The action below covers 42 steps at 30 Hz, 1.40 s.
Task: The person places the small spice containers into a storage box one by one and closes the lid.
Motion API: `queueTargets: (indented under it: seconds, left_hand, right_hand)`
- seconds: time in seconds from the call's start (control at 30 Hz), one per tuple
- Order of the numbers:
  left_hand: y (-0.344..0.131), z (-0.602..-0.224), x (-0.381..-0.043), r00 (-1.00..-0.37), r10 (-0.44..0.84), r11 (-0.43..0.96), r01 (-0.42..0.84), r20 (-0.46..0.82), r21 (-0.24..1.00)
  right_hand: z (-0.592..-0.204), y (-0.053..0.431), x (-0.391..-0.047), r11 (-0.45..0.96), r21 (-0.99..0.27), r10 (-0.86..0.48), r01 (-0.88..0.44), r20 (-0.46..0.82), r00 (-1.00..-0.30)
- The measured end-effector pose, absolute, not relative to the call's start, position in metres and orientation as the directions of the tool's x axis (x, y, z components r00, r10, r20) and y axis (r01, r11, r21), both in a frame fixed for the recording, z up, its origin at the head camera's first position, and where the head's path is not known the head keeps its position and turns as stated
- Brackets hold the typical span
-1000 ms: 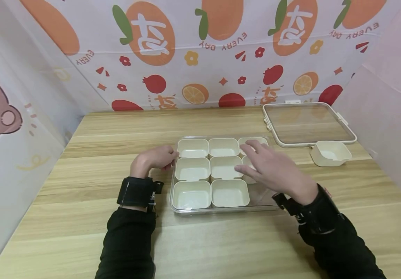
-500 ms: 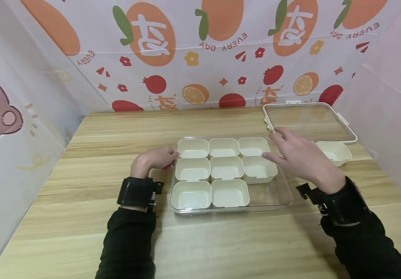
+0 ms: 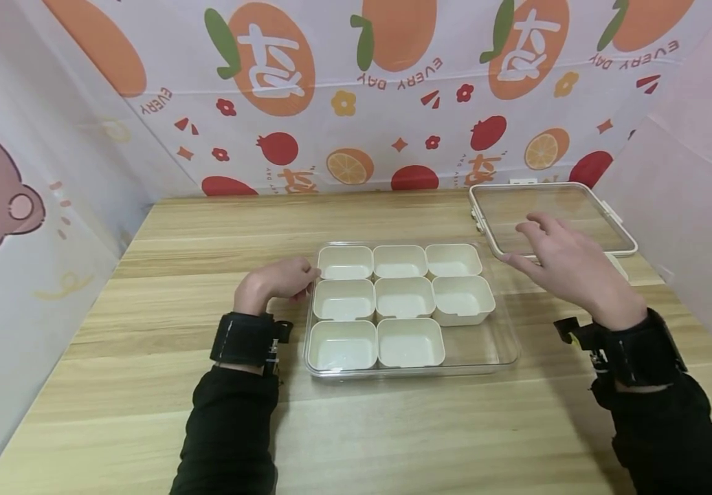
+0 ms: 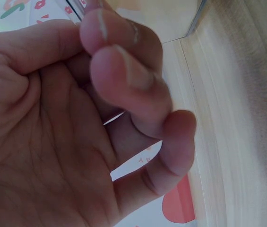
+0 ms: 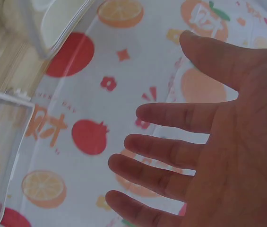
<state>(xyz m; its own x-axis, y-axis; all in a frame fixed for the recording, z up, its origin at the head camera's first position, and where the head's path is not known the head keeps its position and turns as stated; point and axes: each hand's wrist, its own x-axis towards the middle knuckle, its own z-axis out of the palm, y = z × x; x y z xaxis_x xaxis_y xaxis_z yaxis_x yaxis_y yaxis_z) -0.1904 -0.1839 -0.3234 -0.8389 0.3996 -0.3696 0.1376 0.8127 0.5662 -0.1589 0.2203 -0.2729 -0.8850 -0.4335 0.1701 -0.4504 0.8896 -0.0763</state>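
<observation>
A clear plastic box [image 3: 482,349] on the table holds several cream tubs: three at the back, three in the middle row and two in front. Bare floor shows in its front right corner. My left hand [image 3: 282,276] pinches the box's left edge, its fingers curled; in the left wrist view the hand [image 4: 76,118] reaches the clear wall at the top. Over the table to the right of the box, my right hand [image 3: 569,265] has its fingers extended and holds nothing. It mostly hides another cream tub [image 3: 618,267]. The right wrist view shows the palm [image 5: 237,142] with spread fingers.
At the back right lies a clear lid [image 3: 504,213] with a cream frame and clips, its near edge beside the right hand. A fruit-printed cloth [image 3: 343,130] rises behind the wooden table [image 3: 393,433]. Pale sheets stand on both sides.
My right hand has moved right, from over the tubs in the box to above the lid's near edge and the outside tub. The left hand stays at the box's left edge.
</observation>
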Motion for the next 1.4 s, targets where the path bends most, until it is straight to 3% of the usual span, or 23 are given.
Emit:
queueTargets:
  seconds: [0.73,1.07,1.4]
  left_hand:
    - [-0.183,-0.321,-0.191,-0.832,0.409,0.809,0.140,-0.375,0.571]
    - [-0.183,-0.323,-0.191,-0.836,0.397,0.820,0.136,-0.380,0.556]
    - [-0.184,-0.322,-0.191,-0.837,0.400,0.817,0.141,-0.373,0.559]
  right_hand:
    - [-0.301,0.271,-0.201,0.958,-0.146,-0.237,-0.246,0.073,-0.969]
    - [-0.308,0.285,-0.205,0.964,-0.158,-0.206,-0.216,0.079,-0.975]
    - [-0.321,0.298,-0.207,0.974,-0.144,-0.176,-0.175,0.002,-0.984]
